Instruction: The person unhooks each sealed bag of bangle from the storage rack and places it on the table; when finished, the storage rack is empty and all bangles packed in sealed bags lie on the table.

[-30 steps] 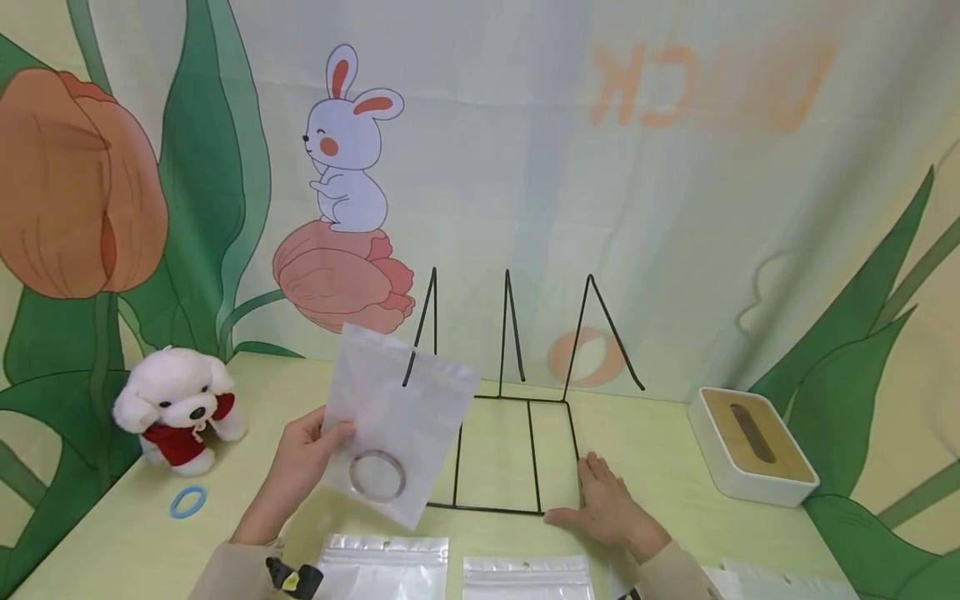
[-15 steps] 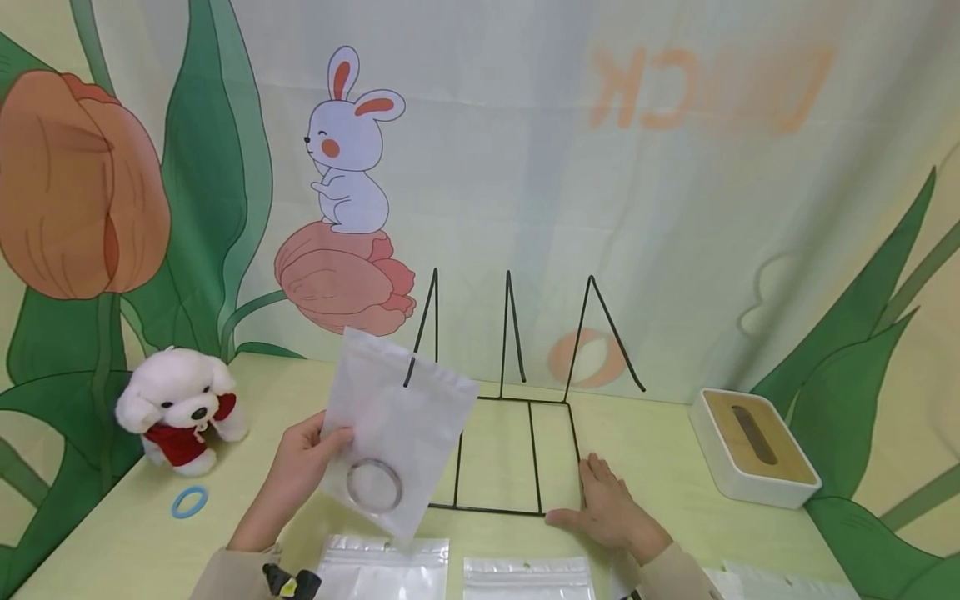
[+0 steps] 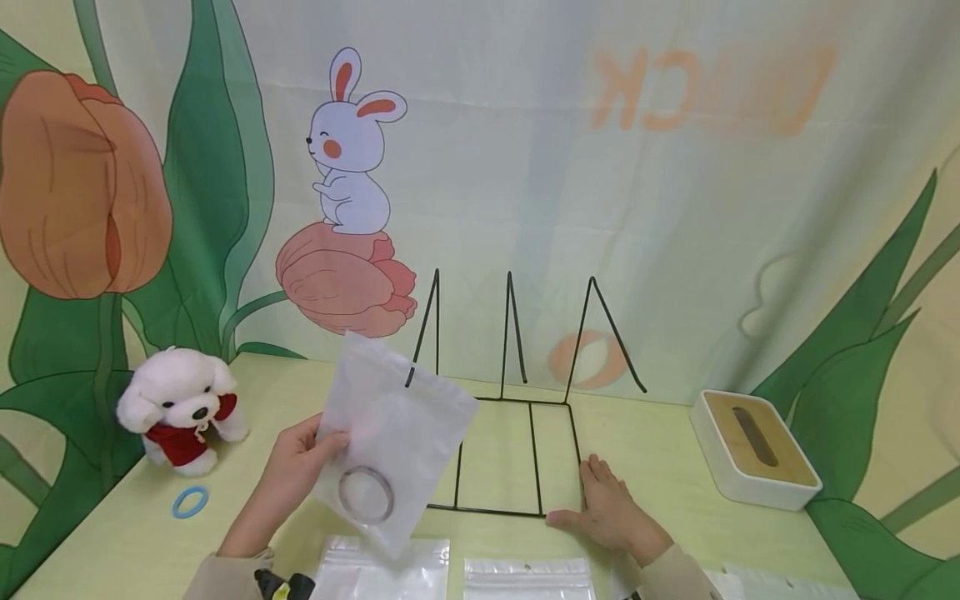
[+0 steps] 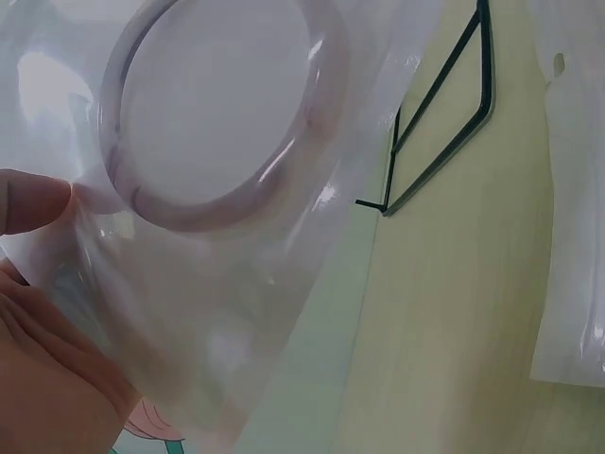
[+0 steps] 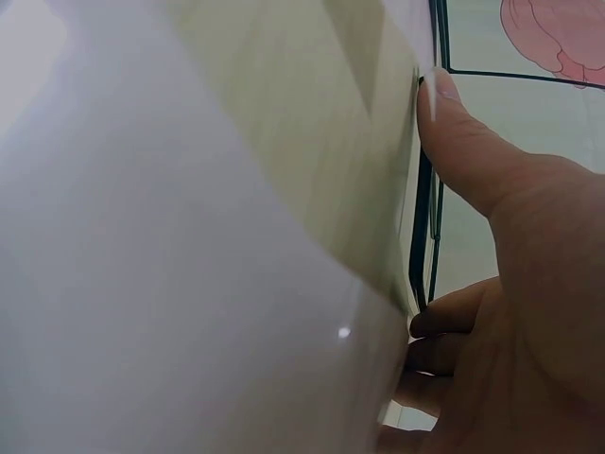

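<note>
My left hand (image 3: 288, 467) pinches the left edge of a translucent plastic zip bag (image 3: 405, 425), thumb in front. A pale ring-shaped bangle (image 3: 366, 494) lies inside the bag, large in the left wrist view (image 4: 213, 213). The bag hangs tilted, and the left hook (image 3: 423, 325) of a black wire rack (image 3: 536, 458) overlaps its upper part, the hook's tip in front. At the rack's front right corner rests my right hand (image 3: 611, 507), thumb at the front bar and fingers along the side bar. The right wrist view shows the thumb (image 5: 473, 142) against the dark wire.
Flat zip bags (image 3: 528, 579) lie along the near edge, with another bag (image 3: 780, 586) farther right. A white plush dog (image 3: 176, 408) and a blue ring (image 3: 191, 502) are at left. At right stands a white box (image 3: 750, 479) with a wooden top. A printed curtain hangs behind.
The bag's lower end, with the bangle, has swung down and left as my left hand shifts slightly left. My right hand and the rack keep their places.
</note>
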Motion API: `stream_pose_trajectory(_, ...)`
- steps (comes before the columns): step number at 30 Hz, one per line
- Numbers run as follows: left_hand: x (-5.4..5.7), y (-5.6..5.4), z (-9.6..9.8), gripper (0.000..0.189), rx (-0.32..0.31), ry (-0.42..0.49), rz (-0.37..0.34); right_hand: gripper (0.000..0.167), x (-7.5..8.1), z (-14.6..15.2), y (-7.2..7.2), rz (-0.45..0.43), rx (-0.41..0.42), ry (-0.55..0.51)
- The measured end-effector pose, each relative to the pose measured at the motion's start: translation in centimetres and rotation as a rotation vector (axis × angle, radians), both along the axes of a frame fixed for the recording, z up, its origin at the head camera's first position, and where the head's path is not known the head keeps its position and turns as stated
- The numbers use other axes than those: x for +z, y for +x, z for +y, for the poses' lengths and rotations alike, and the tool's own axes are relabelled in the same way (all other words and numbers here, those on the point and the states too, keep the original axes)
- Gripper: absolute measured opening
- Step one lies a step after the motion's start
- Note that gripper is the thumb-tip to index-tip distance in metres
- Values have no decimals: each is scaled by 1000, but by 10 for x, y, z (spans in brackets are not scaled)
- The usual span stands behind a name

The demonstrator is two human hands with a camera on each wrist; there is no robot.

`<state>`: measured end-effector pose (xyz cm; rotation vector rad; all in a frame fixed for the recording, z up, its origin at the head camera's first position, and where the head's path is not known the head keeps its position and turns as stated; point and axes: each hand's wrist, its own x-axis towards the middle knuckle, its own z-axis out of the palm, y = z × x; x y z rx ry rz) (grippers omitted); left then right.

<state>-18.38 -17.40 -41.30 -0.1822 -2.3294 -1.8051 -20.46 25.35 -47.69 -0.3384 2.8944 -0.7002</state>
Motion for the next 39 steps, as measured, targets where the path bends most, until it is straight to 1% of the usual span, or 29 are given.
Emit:
stream_pose_trajectory(7,0,4,-3,35,-16,11,-22,112,0,0,0,-2,0,-2)
stream_pose_trajectory(13,2,6,-5,35,-7,6,-57,113,-3,1,-1,-2,0,-1)
stream_pose_trajectory(27,6,11,-7,34,-8,3,-34,113,-2,2,-2,-2,1,2)
stream_pose_trajectory(30,7,12,-6,35,-19,8,-31,114,-2,1,-2,-4,1,4)
stream_pose_trajectory(34,10,16,-7,36,-23,-6,-35,113,-3,1,-2,-4,4,4)
stream_pose_trajectory(39,10,23,-14,36,0,-27,-36,114,-3,1,-3,-13,0,3)
